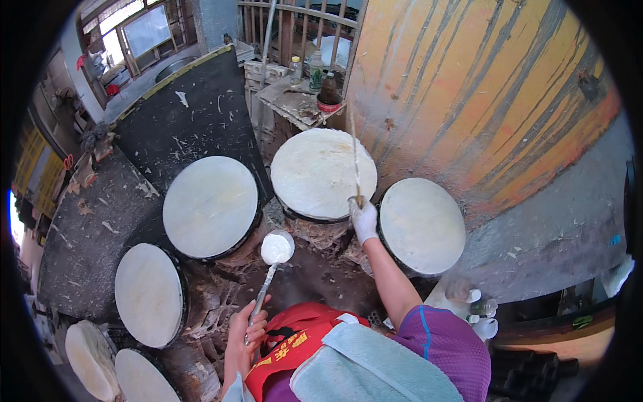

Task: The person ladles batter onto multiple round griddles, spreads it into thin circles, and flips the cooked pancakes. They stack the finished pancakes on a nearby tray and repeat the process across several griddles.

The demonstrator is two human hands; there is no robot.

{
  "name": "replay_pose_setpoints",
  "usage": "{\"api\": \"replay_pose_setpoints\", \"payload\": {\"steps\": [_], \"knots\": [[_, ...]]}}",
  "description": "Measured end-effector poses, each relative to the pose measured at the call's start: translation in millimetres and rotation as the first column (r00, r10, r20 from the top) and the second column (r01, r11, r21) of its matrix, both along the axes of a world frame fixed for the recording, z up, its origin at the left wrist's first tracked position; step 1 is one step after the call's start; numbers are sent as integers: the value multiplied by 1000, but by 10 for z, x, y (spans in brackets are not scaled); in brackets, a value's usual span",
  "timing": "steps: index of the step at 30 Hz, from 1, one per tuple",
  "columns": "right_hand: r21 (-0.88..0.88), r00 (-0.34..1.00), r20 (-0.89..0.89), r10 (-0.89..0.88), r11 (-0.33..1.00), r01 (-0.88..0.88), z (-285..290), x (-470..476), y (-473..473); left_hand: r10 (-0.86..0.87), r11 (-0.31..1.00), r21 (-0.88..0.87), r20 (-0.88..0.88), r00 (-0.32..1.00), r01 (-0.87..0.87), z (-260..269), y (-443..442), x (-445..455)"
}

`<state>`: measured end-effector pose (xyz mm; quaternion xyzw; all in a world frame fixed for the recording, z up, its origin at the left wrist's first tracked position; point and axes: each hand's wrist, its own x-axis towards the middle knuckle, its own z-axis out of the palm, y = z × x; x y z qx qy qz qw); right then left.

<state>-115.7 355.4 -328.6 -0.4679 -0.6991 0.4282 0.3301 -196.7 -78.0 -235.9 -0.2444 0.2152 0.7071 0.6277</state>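
My left hand (244, 329), bare, grips the handle of a metal ladle (277, 246) whose bowl holds thick white batter. The bowl hangs over the dark ground in front of the griddles. In a white glove, my right hand (363, 218) holds a thin, pale-coated stick (356, 161). The stick points away from me across the right part of the middle round griddle (321, 173), which is covered with a white layer. A left griddle (211, 207) and a right griddle (422, 226) are covered in white too; the right one sits just beside my gloved hand.
More white-topped rounds, including a griddle (148, 295), curve around my left side. A dark, spattered board (196, 105) stands behind them. Bottles (315, 70) and a red tin (329, 104) occupy a ledge. A stained orange panel (462, 90) rises at right. Cups (485, 329) sit at lower right.
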Motion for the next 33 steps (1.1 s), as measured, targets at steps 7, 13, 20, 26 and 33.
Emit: {"api": "replay_pose_setpoints", "payload": {"steps": [7,13,20,26,33], "knots": [[360,946,157,-282,909,211,10,279,1466,-135,947,-315,-582,802,-69,755,633,390],[116,997,-17,74,991,-72,294,-99,1554,-38,975,-216,-356,934,-43,152,796,396],[143,899,-41,436,893,-426,109,-1050,1055,90,952,-249,-328,940,-178,228,815,614],[313,729,308,612,658,-685,164,-2114,819,-125,829,-503,-593,795,-245,754,905,827],[273,466,668,580,391,-879,181,-2917,835,235,895,-280,-366,900,-347,302,764,759]]}}
